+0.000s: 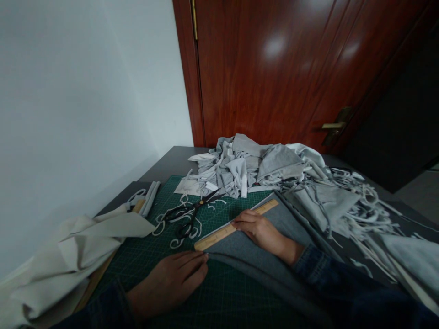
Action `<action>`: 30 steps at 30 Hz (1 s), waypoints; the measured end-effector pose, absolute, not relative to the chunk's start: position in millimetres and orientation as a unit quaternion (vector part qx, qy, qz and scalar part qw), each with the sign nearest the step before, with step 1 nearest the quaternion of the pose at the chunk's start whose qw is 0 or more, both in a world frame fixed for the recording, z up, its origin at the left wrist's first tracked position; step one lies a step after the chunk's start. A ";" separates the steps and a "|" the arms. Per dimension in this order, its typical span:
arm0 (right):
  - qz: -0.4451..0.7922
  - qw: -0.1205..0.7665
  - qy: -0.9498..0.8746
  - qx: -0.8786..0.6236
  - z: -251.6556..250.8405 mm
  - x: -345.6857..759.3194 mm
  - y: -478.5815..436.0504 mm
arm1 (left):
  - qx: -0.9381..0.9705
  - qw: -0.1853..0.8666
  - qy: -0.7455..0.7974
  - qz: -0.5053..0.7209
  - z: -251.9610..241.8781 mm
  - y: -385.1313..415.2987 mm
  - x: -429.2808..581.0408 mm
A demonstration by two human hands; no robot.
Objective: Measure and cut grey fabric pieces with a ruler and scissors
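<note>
My right hand (257, 230) lies on a wooden ruler (219, 234), pressing it down against a grey fabric sheet (260, 246). My left hand (169, 284) rests flat on the green cutting mat (219, 214), its fingertips at the fabric's edge and just below the ruler's near end. It holds nothing. Black-handled scissors (187, 214) lie open on the mat beyond my left hand, tangled with thin pale fabric strips (180, 224).
A heap of grey fabric scraps (247, 167) sits beyond the mat. Cut strips (363, 214) spread over the dark table (174, 164) at right. Cream cloth (82, 246) bunches at left against a white wall (85, 91). A wooden door (260, 68) stands behind.
</note>
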State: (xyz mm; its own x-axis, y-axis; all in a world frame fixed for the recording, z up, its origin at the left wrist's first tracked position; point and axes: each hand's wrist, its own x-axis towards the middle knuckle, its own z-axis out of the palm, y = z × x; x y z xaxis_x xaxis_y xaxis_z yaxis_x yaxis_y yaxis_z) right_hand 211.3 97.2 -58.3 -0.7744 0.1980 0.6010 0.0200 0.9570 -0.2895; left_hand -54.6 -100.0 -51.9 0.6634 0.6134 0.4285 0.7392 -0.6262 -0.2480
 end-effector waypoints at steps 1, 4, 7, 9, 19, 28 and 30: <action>0.134 0.329 -0.933 -0.058 -58.2 211.2 97.2 | -0.889 0.205 -0.379 -0.155 -51.6 -99.8 -54.4; 0.129 0.324 -0.935 -0.059 -57.5 211.4 97.3 | -0.888 0.207 -0.378 -0.161 -49.6 -99.4 -53.2; 0.129 0.322 -0.936 -0.060 -57.3 211.5 97.4 | -0.887 0.215 -0.374 -0.165 -46.7 -99.3 -51.9; 0.132 0.323 -0.935 -0.061 -57.4 211.3 97.4 | -0.886 0.221 -0.372 -0.168 -44.7 -99.3 -51.5; 0.132 0.323 -0.935 -0.064 -60.1 210.5 99.2 | -0.887 0.206 -0.383 -0.154 -50.8 -100.4 -54.4; 0.136 0.327 -0.933 -0.062 -61.6 210.6 100.2 | -0.879 0.194 -0.384 -0.204 -38.5 -96.5 -50.7; 0.137 0.326 -0.933 -0.061 -61.3 210.6 100.2 | -0.867 0.138 -0.421 -0.228 -34.0 -93.0 -50.9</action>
